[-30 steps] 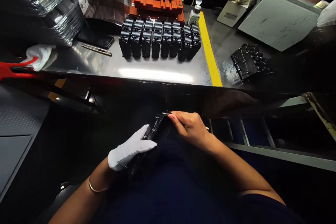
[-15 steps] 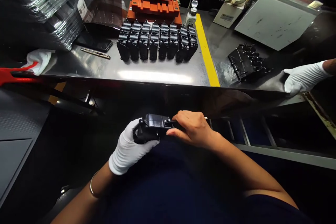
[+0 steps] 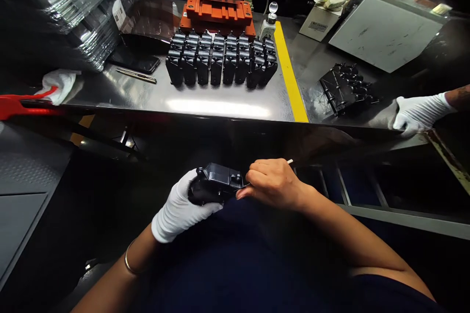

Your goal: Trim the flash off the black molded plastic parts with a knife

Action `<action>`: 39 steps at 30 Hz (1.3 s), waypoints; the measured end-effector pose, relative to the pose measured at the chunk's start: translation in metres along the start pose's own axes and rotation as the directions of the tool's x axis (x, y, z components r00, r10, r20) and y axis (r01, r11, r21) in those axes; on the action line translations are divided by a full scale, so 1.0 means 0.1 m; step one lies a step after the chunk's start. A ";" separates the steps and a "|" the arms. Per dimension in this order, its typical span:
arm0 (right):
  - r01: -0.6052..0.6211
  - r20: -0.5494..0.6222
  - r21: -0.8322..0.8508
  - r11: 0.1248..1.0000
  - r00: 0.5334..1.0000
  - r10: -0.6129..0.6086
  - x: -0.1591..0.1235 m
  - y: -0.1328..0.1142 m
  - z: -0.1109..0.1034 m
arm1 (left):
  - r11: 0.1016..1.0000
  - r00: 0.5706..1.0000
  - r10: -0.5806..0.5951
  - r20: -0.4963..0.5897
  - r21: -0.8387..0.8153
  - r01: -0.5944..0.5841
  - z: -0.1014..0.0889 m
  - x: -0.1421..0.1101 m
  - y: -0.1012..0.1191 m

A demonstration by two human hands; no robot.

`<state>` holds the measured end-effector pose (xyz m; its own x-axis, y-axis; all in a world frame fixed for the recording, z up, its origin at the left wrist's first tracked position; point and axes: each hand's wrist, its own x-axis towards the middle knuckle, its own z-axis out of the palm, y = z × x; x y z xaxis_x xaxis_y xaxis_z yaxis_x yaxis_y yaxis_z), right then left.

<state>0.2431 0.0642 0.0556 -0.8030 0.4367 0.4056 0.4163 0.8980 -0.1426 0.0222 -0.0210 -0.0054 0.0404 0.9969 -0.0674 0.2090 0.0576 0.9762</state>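
My left hand (image 3: pixel 183 208), in a white glove, is closed round a black moulded plastic housing (image 3: pixel 220 174) in front of my body. My bare right hand (image 3: pixel 273 183) grips a slim hand tool (image 3: pixel 290 161); its pale rear end sticks out behind the fingers. The thin dark tip of this tool reaches the right end of the housing, at its lower corner. Most of the tool is hidden in the fist, so its exact kind cannot be made out.
On the metal bench, several black housings (image 3: pixel 216 61) stand in a row before an orange fixture (image 3: pixel 220 10). A pen (image 3: pixel 135 76) and phone (image 3: pixel 139 61) lie left. Beyond the yellow stripe (image 3: pixel 290 78) are more black parts (image 3: pixel 345 88) and a co-worker's gloved hand (image 3: pixel 420 111).
The tool tip has shifted from the top of the housing's right end to its lower corner. My right hand has moved slightly right and down. The co-worker's hand has moved slightly left.
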 end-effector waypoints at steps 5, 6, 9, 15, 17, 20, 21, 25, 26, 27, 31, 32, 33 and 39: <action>0.016 -0.042 0.047 0.999 0.999 -0.014 -0.02 0.01 0.01 | 0.992 0.993 -0.069 0.098 -0.103 0.079 0.00 0.02 0.03; 0.017 -0.044 0.058 0.998 0.999 -0.014 -0.02 0.01 0.00 | 0.991 0.991 -0.077 0.108 -0.105 0.088 0.00 0.02 0.03; 0.050 -0.050 0.065 0.997 0.998 -0.047 -0.02 0.01 -0.01 | 0.988 0.988 -0.086 0.131 -0.114 0.101 0.01 0.02 0.03; 0.031 -0.050 0.036 0.999 0.998 -0.030 -0.02 0.00 0.00 | 0.991 0.986 -0.088 0.139 -0.085 0.100 0.01 0.03 0.03; 0.054 -0.067 0.030 0.998 0.996 -0.051 -0.02 -0.01 0.02 | 0.994 0.991 -0.078 0.110 -0.066 0.086 0.04 0.03 0.02; 0.016 -0.084 0.123 0.992 0.996 -0.005 -0.04 -0.02 0.01 | 0.994 0.997 -0.083 0.012 -0.076 0.083 0.10 0.01 0.01; -0.018 -0.084 0.187 0.982 0.996 0.034 -0.05 -0.03 0.00 | 0.992 0.996 -0.085 -0.039 -0.093 0.081 0.11 0.00 0.01; -0.195 -0.074 0.320 0.927 0.970 0.230 -0.11 -0.03 -0.03 | 0.997 0.990 0.022 -0.138 -0.073 -0.033 0.07 -0.02 0.00; -0.220 -0.072 0.307 0.926 0.965 0.254 -0.12 -0.03 -0.03 | 0.996 0.989 0.081 -0.120 -0.032 -0.086 0.04 -0.02 -0.01; -0.232 -0.068 0.285 0.930 0.963 0.261 -0.13 -0.04 -0.02 | 0.989 0.984 0.149 -0.102 0.014 -0.148 0.01 -0.02 -0.02; -0.228 -0.027 0.202 0.952 0.971 0.238 -0.17 -0.05 0.00 | 0.909 0.908 0.405 -0.110 0.152 -0.387 -0.07 0.00 -0.08; -0.226 -0.018 0.183 0.957 0.972 0.233 -0.18 -0.05 0.00 | 0.895 0.895 0.434 -0.108 0.168 -0.414 -0.07 0.00 -0.09; -0.223 -0.012 0.166 0.961 0.974 0.228 -0.18 -0.05 0.00 | 0.888 0.889 0.447 -0.103 0.175 -0.426 -0.07 0.00 -0.09; -0.233 -0.022 0.118 0.965 0.971 0.237 -0.18 -0.03 0.08 | 0.878 0.884 0.466 -0.043 0.142 -0.457 -0.08 -0.02 -0.05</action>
<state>0.2531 0.0543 0.0414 -0.6719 0.6360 0.3795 0.5386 0.7714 -0.3390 0.0131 -0.0224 -0.0085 0.0907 0.9100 0.4045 0.3036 -0.4121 0.8590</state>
